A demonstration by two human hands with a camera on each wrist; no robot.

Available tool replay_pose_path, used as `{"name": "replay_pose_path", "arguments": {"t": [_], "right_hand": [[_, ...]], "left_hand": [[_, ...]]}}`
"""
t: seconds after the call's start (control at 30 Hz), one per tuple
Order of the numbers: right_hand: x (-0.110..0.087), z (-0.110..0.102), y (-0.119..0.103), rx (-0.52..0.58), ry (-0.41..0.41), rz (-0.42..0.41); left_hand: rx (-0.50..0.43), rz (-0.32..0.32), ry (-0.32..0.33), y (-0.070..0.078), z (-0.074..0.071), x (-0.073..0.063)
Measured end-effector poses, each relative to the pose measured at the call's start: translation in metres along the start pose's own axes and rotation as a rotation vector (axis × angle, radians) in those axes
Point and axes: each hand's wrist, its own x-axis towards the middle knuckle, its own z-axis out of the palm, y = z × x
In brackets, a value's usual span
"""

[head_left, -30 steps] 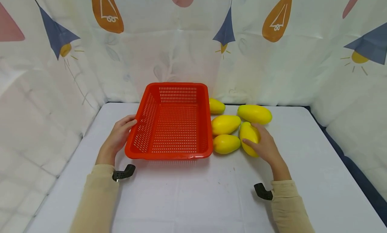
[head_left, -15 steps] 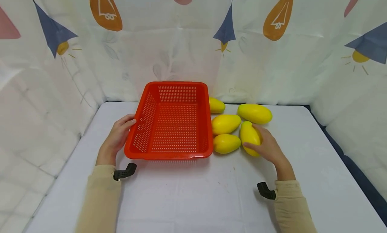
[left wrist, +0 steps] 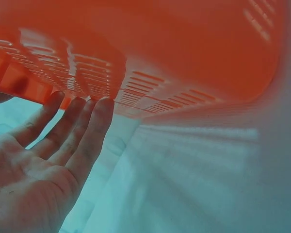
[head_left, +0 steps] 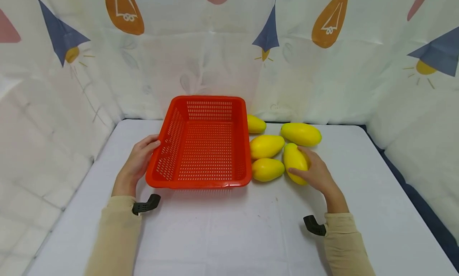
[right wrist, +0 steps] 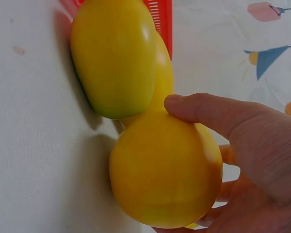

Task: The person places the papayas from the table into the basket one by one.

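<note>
Your left hand (head_left: pixel 138 160), its grip pinching the left rim of the red basket (head_left: pixel 201 184), the basket over the white worktop (head_left: pixel 233 232), four yellow fruits (head_left: pixel 267 146) clustered to its right, a fifth fruit (head_left: pixel 295 162) beside them, your right hand (head_left: pixel 317 173) with its grip curled round that one

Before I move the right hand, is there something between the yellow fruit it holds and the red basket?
Yes, at table level: the near yellow fruit and the middle yellow fruit lie between the held fruit and the red basket. Above them, nothing visible stands in the way.
</note>
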Motion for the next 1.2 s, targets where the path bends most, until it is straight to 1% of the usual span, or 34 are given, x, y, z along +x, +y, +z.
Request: {"name": "replay_pose_path", "arguments": {"t": [0.3,0.67,1.0,1.2], "right_hand": [[-0.002,-0.004,-0.003,0.013,0.015,0.001],[-0.005,-0.008,-0.008,0.035,0.045,0.013],[-0.005,-0.007,-0.015,0.064,0.067,-0.011],[-0.007,-0.007,-0.018,0.064,0.081,-0.02]], "left_hand": [[0.006,0.0,0.006,0.0,0.0,0.001],[-0.004,0.007,-0.018,-0.001,-0.003,0.004],[-0.01,-0.005,-0.025,0.0,-0.005,0.004],[-0.019,0.008,-0.038,-0.002,-0.005,0.005]]}}
